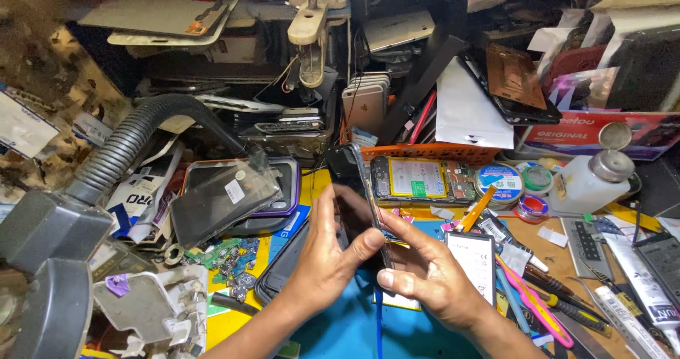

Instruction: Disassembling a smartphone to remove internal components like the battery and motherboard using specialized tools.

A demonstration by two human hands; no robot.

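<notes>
There's the phone (367, 196), a dark slim handset turned edge-on to the camera, standing nearly upright and tipped a little to the left. Its thin metallic side frame catches the light along the full length, running from the top near the orange tray's edge down to the bottom between the fingers. The dark back or screen face is angled away to the left, so its surface can't be read. It's lifted clear of the blue mat on the tabletop, pinched at its lower half from both sides, thumbs pressed against the edge.
</notes>
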